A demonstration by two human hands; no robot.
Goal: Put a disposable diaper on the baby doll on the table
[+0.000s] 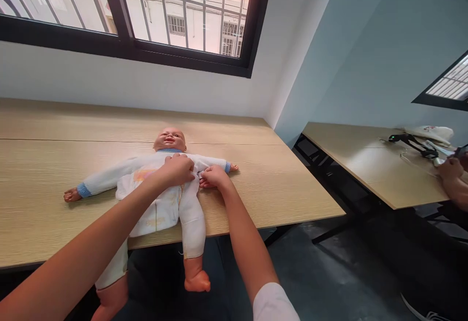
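A baby doll (pixel 170 140) in a white outfit with blue cuffs and collar lies on its back on the wooden table (pixel 263 179). Its arms are spread and its legs hang over the front edge. Around its hips is a white diaper (pixel 161 216) with an orange print near the waist. My left hand (pixel 179 169) rests on the doll's chest with bent fingers, gripping the white cloth at the side. Just right of it, my right hand (pixel 215 177) pinches the edge of the white cloth beneath the doll's arm.
A second table (pixel 369 165) stands to the right, beyond a gap. It bears a black device (pixel 413 144), a cable and a pale cloth bag (pixel 431 134). Another person's hands (pixel 451 170) are at its right side. A barred window is above the back wall.
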